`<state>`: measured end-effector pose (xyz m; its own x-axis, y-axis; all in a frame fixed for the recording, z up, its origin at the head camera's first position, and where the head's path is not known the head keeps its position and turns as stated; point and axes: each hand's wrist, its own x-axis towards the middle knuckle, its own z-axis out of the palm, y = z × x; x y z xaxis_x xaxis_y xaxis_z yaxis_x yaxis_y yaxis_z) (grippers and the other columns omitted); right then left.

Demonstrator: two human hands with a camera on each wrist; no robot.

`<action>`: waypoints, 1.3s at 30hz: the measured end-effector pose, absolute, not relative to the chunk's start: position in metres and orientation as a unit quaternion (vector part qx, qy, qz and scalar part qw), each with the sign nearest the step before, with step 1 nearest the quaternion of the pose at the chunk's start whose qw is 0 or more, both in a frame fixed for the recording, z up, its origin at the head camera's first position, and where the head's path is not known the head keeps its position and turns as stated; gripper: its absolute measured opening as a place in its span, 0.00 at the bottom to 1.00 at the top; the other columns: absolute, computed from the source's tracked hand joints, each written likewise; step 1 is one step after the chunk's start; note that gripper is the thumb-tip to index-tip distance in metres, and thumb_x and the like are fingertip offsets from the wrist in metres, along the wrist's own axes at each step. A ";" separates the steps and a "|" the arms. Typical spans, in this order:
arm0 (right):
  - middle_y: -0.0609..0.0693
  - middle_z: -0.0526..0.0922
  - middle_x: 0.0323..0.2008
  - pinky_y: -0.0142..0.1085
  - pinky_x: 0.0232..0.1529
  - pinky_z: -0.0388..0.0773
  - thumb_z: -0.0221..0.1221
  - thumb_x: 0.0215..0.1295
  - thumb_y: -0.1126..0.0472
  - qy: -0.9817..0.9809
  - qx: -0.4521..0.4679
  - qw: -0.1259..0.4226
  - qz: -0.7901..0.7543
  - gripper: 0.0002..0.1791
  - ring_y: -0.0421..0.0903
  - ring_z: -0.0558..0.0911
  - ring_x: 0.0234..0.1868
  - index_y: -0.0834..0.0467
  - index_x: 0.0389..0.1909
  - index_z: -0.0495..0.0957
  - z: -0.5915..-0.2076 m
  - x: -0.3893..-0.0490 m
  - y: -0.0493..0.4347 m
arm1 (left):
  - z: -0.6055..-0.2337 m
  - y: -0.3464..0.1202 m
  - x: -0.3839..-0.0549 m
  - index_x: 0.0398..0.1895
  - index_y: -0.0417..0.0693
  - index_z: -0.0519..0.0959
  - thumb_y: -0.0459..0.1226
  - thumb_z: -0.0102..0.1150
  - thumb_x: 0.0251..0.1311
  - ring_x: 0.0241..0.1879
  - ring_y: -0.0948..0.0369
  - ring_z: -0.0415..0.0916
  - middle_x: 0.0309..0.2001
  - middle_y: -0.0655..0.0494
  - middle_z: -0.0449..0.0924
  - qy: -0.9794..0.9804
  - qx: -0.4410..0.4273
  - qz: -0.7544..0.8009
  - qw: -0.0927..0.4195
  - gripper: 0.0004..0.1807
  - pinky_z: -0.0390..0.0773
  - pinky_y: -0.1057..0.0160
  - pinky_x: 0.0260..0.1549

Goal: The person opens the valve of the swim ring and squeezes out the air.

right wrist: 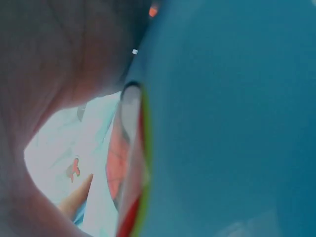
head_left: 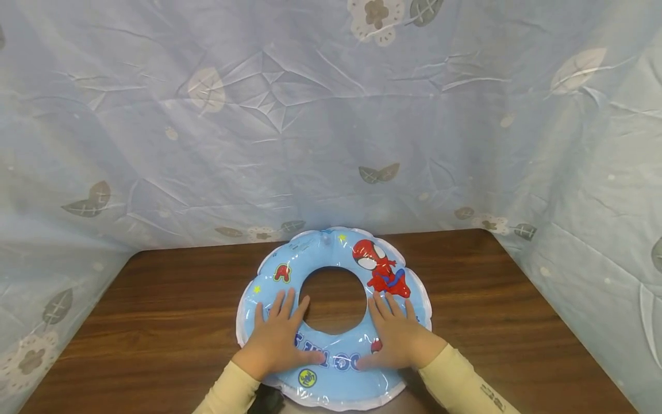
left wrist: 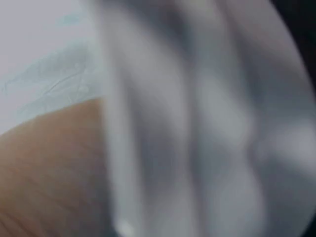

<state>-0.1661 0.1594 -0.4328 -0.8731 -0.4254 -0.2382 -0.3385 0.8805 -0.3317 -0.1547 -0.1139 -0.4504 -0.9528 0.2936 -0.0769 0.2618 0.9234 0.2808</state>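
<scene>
A light-blue inflatable swim ring (head_left: 331, 351) with a scalloped white edge lies at the near part of the table. Printed on it are a red cartoon figure, lettering and small stars. My left hand (head_left: 279, 339) rests on its left side, fingers straight and spread, thumb pointing inward. On the ring's right side lies my right hand (head_left: 395, 336), also with fingers spread and straight. The left wrist view is mostly a blurred pale surface beside the hand (left wrist: 49, 168). In the right wrist view, the ring's blue surface (right wrist: 227, 118) fills the right side, close to the hand (right wrist: 64, 59).
The dark brown wooden table (head_left: 155, 310) has rounded far corners. A pale patterned cloth (head_left: 310, 144) hangs behind it and along both sides. Something small and black (head_left: 266, 399) shows beneath the left wrist, at the ring's near edge.
</scene>
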 end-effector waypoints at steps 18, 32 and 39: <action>0.58 0.50 0.82 0.70 0.75 0.41 0.70 0.47 0.27 0.955 -0.187 0.185 -0.140 0.68 0.64 0.46 0.82 0.59 0.82 0.52 -0.435 -0.169 0.161 | -0.448 -0.111 -0.152 0.81 0.49 0.61 0.76 0.65 0.43 0.80 0.34 0.39 0.82 0.35 0.46 0.982 0.122 0.132 0.061 0.65 0.38 0.18 0.66; 0.57 0.50 0.83 0.72 0.74 0.40 0.70 0.48 0.28 0.953 -0.192 0.184 -0.148 0.63 0.64 0.45 0.82 0.50 0.82 0.56 -0.435 -0.172 0.161 | -0.442 -0.111 -0.151 0.79 0.51 0.65 0.76 0.64 0.46 0.80 0.33 0.39 0.81 0.34 0.47 0.983 0.121 0.121 0.066 0.61 0.40 0.18 0.66; 0.58 0.51 0.82 0.72 0.74 0.42 0.69 0.49 0.27 0.953 -0.195 0.188 -0.138 0.60 0.65 0.45 0.82 0.48 0.81 0.59 -0.435 -0.172 0.161 | -0.442 -0.112 -0.151 0.78 0.53 0.66 0.77 0.62 0.47 0.80 0.33 0.39 0.81 0.33 0.46 0.983 0.126 0.117 0.069 0.59 0.41 0.17 0.65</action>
